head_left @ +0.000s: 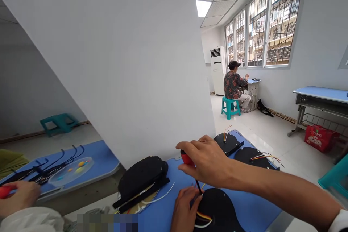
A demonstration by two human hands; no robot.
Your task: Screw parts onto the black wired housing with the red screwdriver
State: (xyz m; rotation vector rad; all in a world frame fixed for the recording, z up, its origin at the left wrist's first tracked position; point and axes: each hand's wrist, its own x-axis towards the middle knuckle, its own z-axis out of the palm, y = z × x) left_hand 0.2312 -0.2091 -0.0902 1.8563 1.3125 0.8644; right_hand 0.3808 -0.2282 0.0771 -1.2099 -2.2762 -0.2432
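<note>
My right hand is wrapped round the red handle of a screwdriver, its dark shaft pointing down. The tip reaches the edge of a black rounded plate on the blue table. Close to that tip, my left hand has its thumb and fingers pressed together at the plate's edge; what they pinch is too small to make out. Red, yellow and white wires come out of the plate beside my left hand.
Black plates with a white wire lie at the left, two more at the back right. A white wall rises behind. Another person's hand is at far left; a seated person is farther off.
</note>
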